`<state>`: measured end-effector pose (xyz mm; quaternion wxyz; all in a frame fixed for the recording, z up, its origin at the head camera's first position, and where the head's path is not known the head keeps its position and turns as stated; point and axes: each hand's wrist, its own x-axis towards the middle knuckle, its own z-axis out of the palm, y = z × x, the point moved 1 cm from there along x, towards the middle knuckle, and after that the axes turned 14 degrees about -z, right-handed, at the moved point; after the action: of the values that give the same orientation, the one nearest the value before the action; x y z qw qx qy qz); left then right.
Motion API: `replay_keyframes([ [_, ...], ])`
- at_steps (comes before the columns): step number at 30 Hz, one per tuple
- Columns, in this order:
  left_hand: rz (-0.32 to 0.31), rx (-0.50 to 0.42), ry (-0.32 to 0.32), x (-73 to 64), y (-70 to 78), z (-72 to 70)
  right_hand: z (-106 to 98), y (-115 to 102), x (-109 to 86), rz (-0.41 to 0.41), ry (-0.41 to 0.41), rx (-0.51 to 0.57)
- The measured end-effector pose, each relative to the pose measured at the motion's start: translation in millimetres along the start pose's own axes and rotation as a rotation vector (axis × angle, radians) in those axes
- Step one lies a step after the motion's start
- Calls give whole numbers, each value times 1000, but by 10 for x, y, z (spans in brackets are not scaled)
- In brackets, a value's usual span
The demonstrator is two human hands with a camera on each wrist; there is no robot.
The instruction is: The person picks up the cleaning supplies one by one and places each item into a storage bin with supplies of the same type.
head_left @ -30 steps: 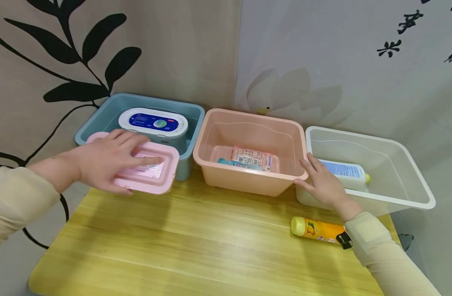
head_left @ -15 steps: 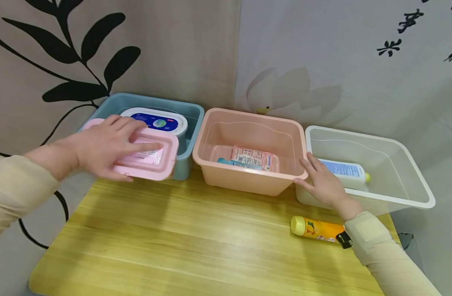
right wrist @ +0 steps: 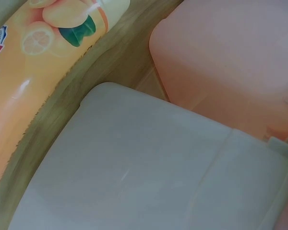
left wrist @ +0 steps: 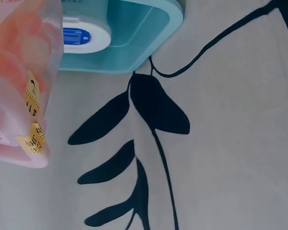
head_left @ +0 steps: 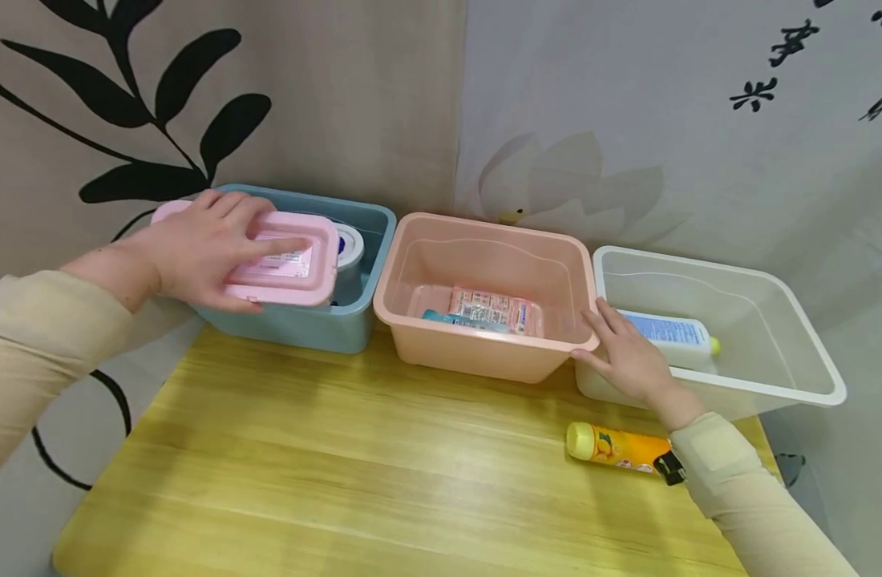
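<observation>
My left hand [head_left: 196, 252] grips a pink-lidded plastic box [head_left: 318, 276] from above, thumb at its near edge and one finger stretched across the lid. In the left wrist view the box [left wrist: 38, 52] has clear sides with orange-pink contents and yellow stickers. It is over the blue bin [head_left: 297, 328], covering most of a white-lidded tub [head_left: 350, 244] standing inside. My right hand [head_left: 632, 361] rests with extended fingers where the rims of the peach bin [head_left: 477, 354] and white bin [head_left: 758, 389] meet; in its wrist view only a sliver of skin shows at the right edge.
A pink packet [head_left: 491, 308] and a light-blue item [head_left: 451, 319] lie in the peach bin. The white bin holds a white bottle [head_left: 672, 336] with a yellow tip. An orange bottle [head_left: 621, 447] lies on the wooden table [head_left: 383, 481] near my right forearm. A curtain hangs behind.
My left hand has raised the pink-lidded box and carried it farther back, from the blue bin's front edge to over the bin and its tub. My right hand stays put.
</observation>
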<state>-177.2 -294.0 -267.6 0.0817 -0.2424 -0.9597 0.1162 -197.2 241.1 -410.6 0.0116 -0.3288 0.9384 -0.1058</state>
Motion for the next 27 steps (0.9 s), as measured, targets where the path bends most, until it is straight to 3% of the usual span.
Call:
replay_keyframes([
  [8, -32, 0, -30, 161, -96, 105, 33, 4, -1, 9, -5, 3],
  [20, -20, -15, -54, 295, -143, 260, 26, -15, -11, 23, 0, -10],
  [27, -62, -55, -142, 388, -116, 278, 11, 6, -5, 21, 6, -15],
])
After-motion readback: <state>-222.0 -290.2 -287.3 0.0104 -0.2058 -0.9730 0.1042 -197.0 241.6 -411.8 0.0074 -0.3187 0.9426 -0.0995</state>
